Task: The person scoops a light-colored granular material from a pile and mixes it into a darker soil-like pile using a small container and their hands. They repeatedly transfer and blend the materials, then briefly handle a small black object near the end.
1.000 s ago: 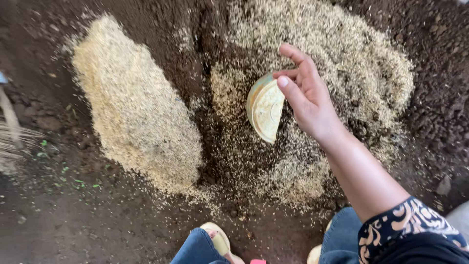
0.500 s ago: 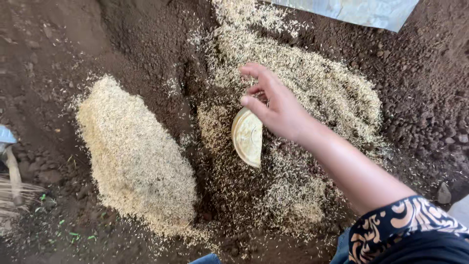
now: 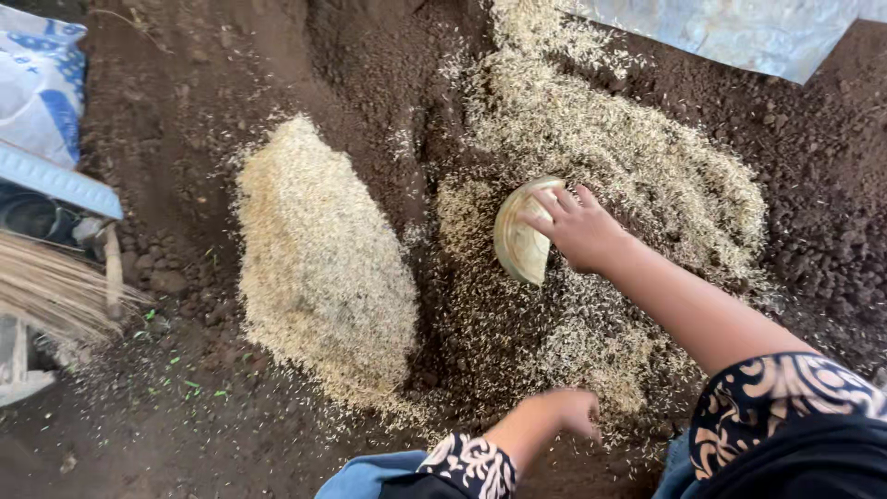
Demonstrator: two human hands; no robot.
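Right hand (image 3: pixel 580 231) grasping pale shell scoop (image 3: pixel 520 236) on scattered husk (image 3: pixel 637 166); left hand (image 3: pixel 565 413) at 6 o'clock, loosely curled, empty; heaped husk pile (image 3: pixel 319 268) at 9 o'clock.

Floor is bare dark soil (image 3: pixel 185 74), lumpy, no paving. Pale metal sheet (image 3: pixel 739 32) along top right edge. Patterned white-and-blue sack (image 3: pixel 37 88) at upper left corner, straw broom (image 3: pixel 51 286) at left edge below it. Soft, even daylight.

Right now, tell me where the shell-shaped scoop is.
In the head view the scoop sits just right of centre, held on edge by the right hand in the scattered grain, right of the dense grain heap.
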